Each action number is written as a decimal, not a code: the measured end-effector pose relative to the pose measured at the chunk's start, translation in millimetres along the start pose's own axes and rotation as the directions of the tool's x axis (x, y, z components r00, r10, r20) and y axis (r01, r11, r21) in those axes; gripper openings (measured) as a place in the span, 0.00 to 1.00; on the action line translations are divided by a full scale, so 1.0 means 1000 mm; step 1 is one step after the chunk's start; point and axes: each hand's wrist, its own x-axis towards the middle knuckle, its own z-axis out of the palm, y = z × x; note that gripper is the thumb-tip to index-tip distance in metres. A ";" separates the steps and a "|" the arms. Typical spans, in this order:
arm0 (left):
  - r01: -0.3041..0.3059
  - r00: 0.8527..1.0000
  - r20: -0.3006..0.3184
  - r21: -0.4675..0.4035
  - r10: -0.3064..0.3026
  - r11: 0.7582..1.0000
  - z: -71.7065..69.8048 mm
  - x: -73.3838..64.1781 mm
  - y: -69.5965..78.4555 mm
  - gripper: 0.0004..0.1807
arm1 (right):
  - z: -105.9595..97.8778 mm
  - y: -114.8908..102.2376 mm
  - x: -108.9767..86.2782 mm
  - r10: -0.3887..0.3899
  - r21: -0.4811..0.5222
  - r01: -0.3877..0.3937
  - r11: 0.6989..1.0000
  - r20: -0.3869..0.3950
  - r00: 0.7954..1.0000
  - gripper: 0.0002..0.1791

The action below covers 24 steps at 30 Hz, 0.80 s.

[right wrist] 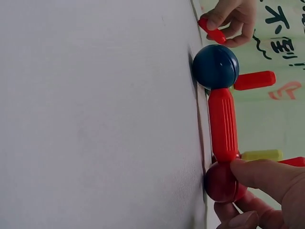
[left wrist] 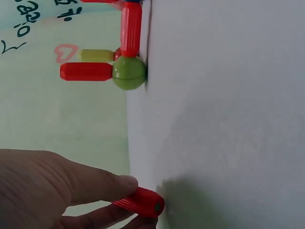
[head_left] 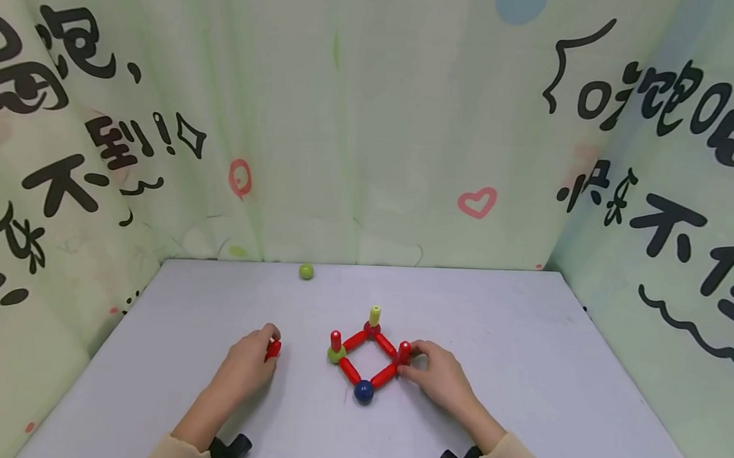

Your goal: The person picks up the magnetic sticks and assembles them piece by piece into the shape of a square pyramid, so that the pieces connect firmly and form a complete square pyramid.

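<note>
A square of red rods joined by balls lies on the table, with a blue ball (head_left: 364,393) at the near corner and a green ball (head_left: 336,355) at the left one. Upright red rods stand on the left and right corners; a yellow-green rod (head_left: 375,316) rises from the far red ball. My right hand (head_left: 439,372) grips the right corner's red ball (right wrist: 220,183) between thumb and fingers. Left of the square, my left hand (head_left: 244,362) pinches a loose red rod (left wrist: 145,202), its end close over the tabletop in the left wrist view.
A loose green ball (head_left: 305,271) sits near the far edge of the white table (head_left: 494,305). Patterned curtains (head_left: 373,118) with black lettering hang behind and on both sides. Black wrist devices, one by the left sleeve (head_left: 231,450), sit at both wrists.
</note>
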 end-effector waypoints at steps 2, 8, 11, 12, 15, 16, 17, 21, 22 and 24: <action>0.002 1.000 0.003 -0.043 -0.002 0.999 0.000 -0.002 0.005 0.16 | 0.000 -0.001 -0.002 0.009 0.011 -0.009 1.000 0.012 1.000 0.17; -0.011 1.000 0.024 -0.136 0.014 0.991 -0.002 -0.007 0.023 0.19 | 0.001 -0.006 -0.006 0.029 0.031 -0.031 0.999 0.049 0.998 0.16; -0.031 0.999 0.016 -0.176 0.034 0.984 -0.001 -0.008 0.031 0.20 | 0.004 -0.008 -0.009 0.030 0.048 -0.033 0.998 0.062 0.998 0.16; -0.037 0.999 0.012 -0.190 0.040 0.981 0.000 -0.008 0.034 0.21 | 0.005 -0.009 -0.009 0.029 0.054 -0.032 0.998 0.068 0.997 0.16; -0.059 0.998 0.015 -0.230 0.064 0.971 0.002 -0.010 0.040 0.22 | 0.008 -0.011 -0.011 0.031 0.067 -0.037 0.997 0.086 0.996 0.17; -0.065 0.997 0.021 -0.240 0.073 0.969 0.003 -0.011 0.042 0.21 | 0.008 -0.012 -0.012 0.033 0.066 -0.039 0.997 0.091 0.995 0.18; -0.074 0.996 0.031 -0.247 0.084 0.966 0.004 -0.011 0.043 0.21 | 0.009 -0.013 -0.012 0.034 0.065 -0.040 0.997 0.095 0.995 0.18; -0.128 0.987 0.063 -0.266 0.150 0.956 0.009 -0.013 0.049 0.18 | 0.010 -0.015 -0.013 0.036 0.064 -0.042 0.997 0.096 0.995 0.18; -0.144 0.984 0.068 -0.266 0.167 0.953 0.011 -0.013 0.050 0.18 | 0.010 -0.015 -0.013 0.035 0.063 -0.041 0.997 0.095 0.995 0.18; -0.174 0.978 0.068 -0.270 0.199 0.947 0.013 -0.014 0.052 0.18 | 0.011 -0.015 -0.013 0.034 0.066 -0.040 0.997 0.097 0.995 0.18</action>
